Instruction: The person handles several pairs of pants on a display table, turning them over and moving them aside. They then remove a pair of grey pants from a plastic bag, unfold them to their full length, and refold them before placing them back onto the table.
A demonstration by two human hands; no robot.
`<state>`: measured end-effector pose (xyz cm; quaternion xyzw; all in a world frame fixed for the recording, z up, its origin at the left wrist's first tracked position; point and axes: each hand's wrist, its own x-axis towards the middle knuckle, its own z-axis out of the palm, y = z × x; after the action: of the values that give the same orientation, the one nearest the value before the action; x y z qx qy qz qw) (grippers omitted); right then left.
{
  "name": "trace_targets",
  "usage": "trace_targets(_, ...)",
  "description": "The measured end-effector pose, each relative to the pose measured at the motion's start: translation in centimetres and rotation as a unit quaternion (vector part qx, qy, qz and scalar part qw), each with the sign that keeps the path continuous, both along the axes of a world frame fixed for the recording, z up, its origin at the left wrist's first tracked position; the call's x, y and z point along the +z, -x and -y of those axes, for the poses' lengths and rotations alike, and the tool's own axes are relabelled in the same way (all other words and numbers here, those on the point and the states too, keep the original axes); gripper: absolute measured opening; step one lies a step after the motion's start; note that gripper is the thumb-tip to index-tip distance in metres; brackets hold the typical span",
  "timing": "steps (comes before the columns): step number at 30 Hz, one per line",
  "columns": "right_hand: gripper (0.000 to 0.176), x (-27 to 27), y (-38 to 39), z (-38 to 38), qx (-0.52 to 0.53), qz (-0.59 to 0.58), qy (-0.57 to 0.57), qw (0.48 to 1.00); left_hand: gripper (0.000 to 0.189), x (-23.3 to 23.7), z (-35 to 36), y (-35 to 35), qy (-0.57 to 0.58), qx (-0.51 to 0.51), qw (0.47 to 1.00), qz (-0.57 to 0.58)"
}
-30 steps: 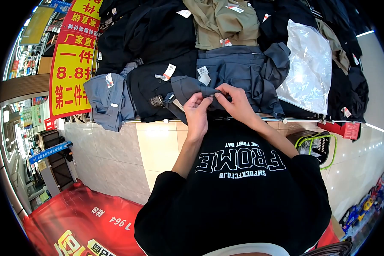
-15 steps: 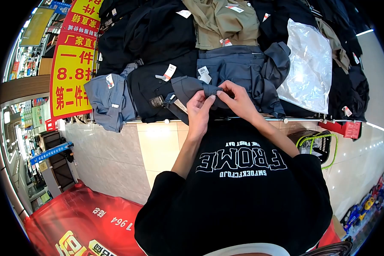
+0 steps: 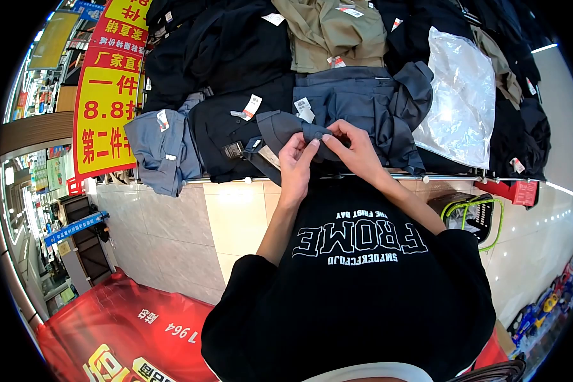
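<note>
Both my hands pinch a folded edge of a dark grey garment (image 3: 279, 129) at the front of the clothes display. My left hand (image 3: 296, 164) closes thumb and fingers on the cloth. Close beside it, my right hand (image 3: 356, 151) grips the same edge, the two thumbs nearly touching. Whether a button or other fastener sits between the fingertips cannot be made out. Dark grey cloth (image 3: 347, 95) with a white tag (image 3: 304, 109) spreads just beyond my hands. To the left lies a black garment (image 3: 219, 124) bearing a paper tag (image 3: 251, 108).
A lighter grey garment (image 3: 162, 153) hangs over the display's left front. A clear plastic bag (image 3: 461, 95) lies on the right, and an olive garment (image 3: 337, 35) farther back. Along the front runs a metal rail (image 3: 248, 180). A black basket with green edging (image 3: 471, 216) stands below right.
Almost nothing differs. My hands keep hold of the same edge with barely any shift, and the view has moved very slightly.
</note>
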<state>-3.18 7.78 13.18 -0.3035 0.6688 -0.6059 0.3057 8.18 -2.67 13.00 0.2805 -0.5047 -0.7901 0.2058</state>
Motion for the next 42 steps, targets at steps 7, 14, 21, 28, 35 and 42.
trace_targets(7,0.02,2.7,-0.1,-0.7,0.049,-0.023,0.034,0.998,0.012,2.9,0.6,-1.1,-0.026,-0.036,0.998,-0.052)
trace_targets(14,0.02,9.8,-0.6,-2.6,0.145,-0.025,0.127,0.981,0.013,10.8,-0.1,-2.4,-0.02,-0.123,0.989,-0.076)
trace_targets(21,0.019,11.9,-0.8,-4.0,0.162,0.016,0.155,0.974,0.013,13.5,-0.9,-2.2,-0.03,-0.153,0.986,-0.064)
trace_targets(28,0.019,11.1,-1.1,-4.3,0.141,0.049,0.147,0.978,0.013,12.8,-1.0,-1.8,-0.004,-0.152,0.987,-0.057)
trace_targets(35,0.02,9.7,-1.4,-4.2,0.086,0.112,0.165,0.976,0.018,12.5,-1.5,-1.4,0.042,-0.098,0.992,-0.069)
trace_targets(42,0.021,9.2,-1.3,-3.9,0.071,0.11,0.172,0.976,0.022,4.4,1.9,-0.6,0.271,0.099,0.955,0.068)
